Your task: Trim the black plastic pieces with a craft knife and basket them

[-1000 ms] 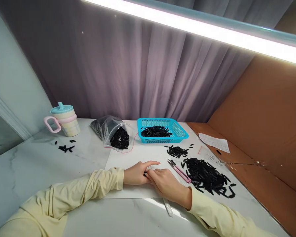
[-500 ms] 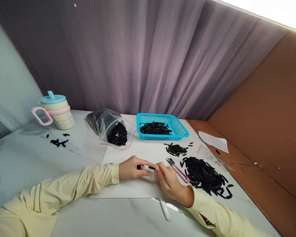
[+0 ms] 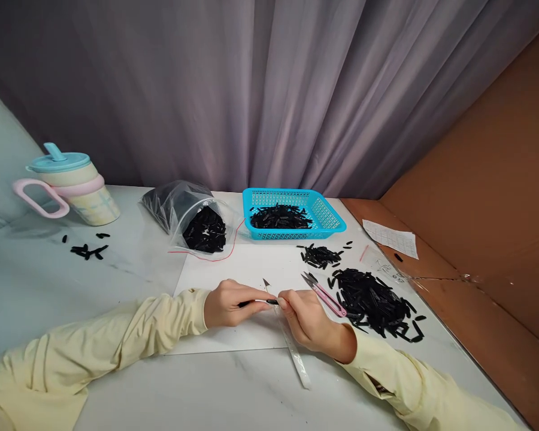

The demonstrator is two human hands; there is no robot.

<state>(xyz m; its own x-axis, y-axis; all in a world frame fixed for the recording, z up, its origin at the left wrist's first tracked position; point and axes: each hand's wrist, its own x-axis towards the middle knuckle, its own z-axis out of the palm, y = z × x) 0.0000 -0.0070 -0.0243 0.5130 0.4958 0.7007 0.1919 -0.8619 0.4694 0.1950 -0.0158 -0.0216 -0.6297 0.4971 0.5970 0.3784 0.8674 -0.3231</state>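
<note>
My left hand [image 3: 231,303] is closed, its thumb and fingers pinching the left end of a small black strip [image 3: 273,301]. Another bit of black shows between the fingers of that hand. Thumb and fingers of my right hand [image 3: 306,317] are pressed together at the strip's other end. A long whitish flat stick [image 3: 299,362] slants down from between the hands. Beyond the fingers a small dark pointed tip [image 3: 266,282] shows; whether it belongs to the stick is hidden. Pink thread snips [image 3: 330,299] lie right of my right hand, beside a large pile of black strips [image 3: 372,302].
A blue basket [image 3: 336,226] and an open clear bag [image 3: 173,206], both holding black strips, stand at the back. A smaller pile [image 3: 321,256] lies before the basket. White paper [image 3: 215,338] lies under my hands. Left are a lidded cup [image 3: 94,203] and loose strips [image 3: 87,251].
The view has shifted slightly. My fingertips have closed together on the black strip, and the dark pointed tip now shows beyond them.
</note>
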